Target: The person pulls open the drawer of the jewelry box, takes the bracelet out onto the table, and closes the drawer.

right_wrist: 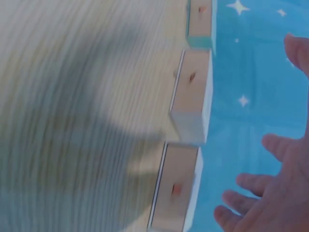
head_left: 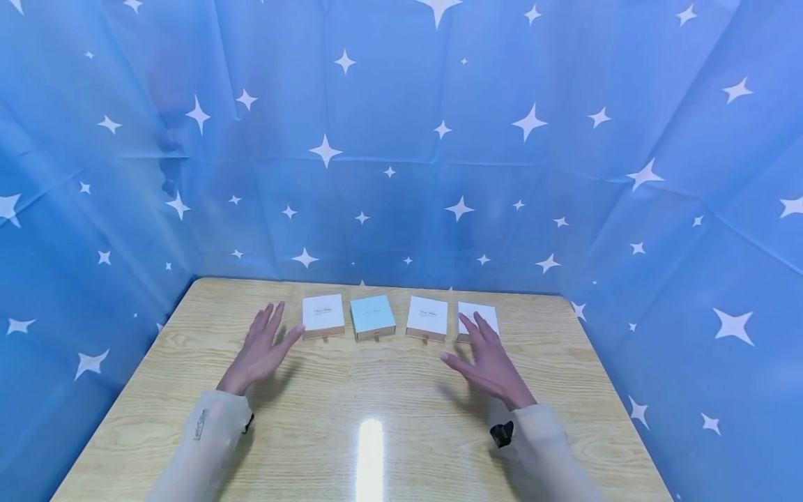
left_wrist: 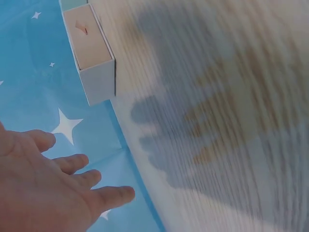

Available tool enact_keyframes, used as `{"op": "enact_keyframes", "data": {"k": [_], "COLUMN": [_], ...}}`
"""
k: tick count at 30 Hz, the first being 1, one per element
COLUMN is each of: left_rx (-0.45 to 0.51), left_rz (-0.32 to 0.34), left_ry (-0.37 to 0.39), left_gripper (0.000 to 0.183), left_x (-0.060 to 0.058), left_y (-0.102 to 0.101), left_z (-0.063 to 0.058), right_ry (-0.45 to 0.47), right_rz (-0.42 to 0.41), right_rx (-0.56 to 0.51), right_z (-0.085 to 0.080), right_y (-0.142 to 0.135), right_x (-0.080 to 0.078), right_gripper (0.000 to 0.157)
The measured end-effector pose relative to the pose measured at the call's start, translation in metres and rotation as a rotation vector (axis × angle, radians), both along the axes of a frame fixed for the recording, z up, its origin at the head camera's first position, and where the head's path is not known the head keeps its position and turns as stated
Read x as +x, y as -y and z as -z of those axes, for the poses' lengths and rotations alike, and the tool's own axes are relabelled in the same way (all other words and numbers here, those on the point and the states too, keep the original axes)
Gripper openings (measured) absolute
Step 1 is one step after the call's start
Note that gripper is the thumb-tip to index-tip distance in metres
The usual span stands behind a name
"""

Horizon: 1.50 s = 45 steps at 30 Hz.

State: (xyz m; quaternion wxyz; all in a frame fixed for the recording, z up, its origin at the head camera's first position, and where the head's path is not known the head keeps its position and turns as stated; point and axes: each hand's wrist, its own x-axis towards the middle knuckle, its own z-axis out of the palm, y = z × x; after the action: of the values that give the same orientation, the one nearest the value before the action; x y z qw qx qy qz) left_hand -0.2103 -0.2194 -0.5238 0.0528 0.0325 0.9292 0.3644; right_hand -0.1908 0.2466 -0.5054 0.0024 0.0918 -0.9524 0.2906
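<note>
Several small flat boxes stand in a row near the back of the table. From the left in the head view come a white box point(head_left: 323, 312), a light-blue box point(head_left: 373, 314), another white box point(head_left: 428, 315) and a last white box point(head_left: 488, 314). Each front side is pinkish-tan with a small pull tab. My left hand point(head_left: 260, 352) hovers by the leftmost box, fingers spread, holding nothing. My right hand point(head_left: 492, 366) is held above the table in front of the rightmost box and partly hides it in the head view; its fingers are spread and it holds nothing.
The wooden table point(head_left: 314, 418) has rounded back corners. A blue curtain point(head_left: 401, 139) with white stars hangs behind it and along both sides. A bright light reflection lies on the tabletop near the front middle.
</note>
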Motion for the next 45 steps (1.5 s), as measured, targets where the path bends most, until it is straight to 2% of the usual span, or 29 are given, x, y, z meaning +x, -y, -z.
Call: {"op": "enact_keyframes", "data": {"k": [8,13,17,21,26,31,37,45], "left_rx": [0.14,0.213,0.261,0.3,0.375,0.398,0.369,0.356], "left_rz": [-0.005,-0.029,-0.04,-0.042,-0.057,-0.068,-0.059,-0.064], "left_ry": [0.057,0.127,0.156,0.161,0.197,0.213,0.192,0.215], "left_gripper": [0.087,0.087,0.088,0.096,0.09,0.082,0.08,0.066], "left_x": [-0.013,-0.023,-0.032,-0.043,-0.054,-0.063,-0.074,-0.086], "left_y": [0.004,0.007,0.009,0.009,0.01,0.008,0.006,0.0], "left_z": [-0.003,-0.004,-0.007,-0.011,-0.013,-0.014,-0.012,-0.009], "right_ry": [0.046,0.081,0.124,0.136,0.154,0.167,0.187,0.147], "right_rz": [-0.066,-0.094,-0.081,-0.059,-0.078,-0.109,-0.119,-0.135], "right_rx": [-0.126,-0.181,-0.233,-0.268,-0.332,-0.373,-0.378,-0.306], "right_z": [-0.005,-0.007,-0.009,-0.008,-0.007,-0.007,-0.007,0.002], "right_y": [0.036,0.058,0.075,0.093,0.116,0.136,0.159,0.189], "right_x": [-0.006,-0.009,-0.013,-0.019,-0.026,-0.034,-0.043,-0.056], "right_gripper": [0.093,0.091,0.088,0.085,0.083,0.074,0.071,0.063]}}
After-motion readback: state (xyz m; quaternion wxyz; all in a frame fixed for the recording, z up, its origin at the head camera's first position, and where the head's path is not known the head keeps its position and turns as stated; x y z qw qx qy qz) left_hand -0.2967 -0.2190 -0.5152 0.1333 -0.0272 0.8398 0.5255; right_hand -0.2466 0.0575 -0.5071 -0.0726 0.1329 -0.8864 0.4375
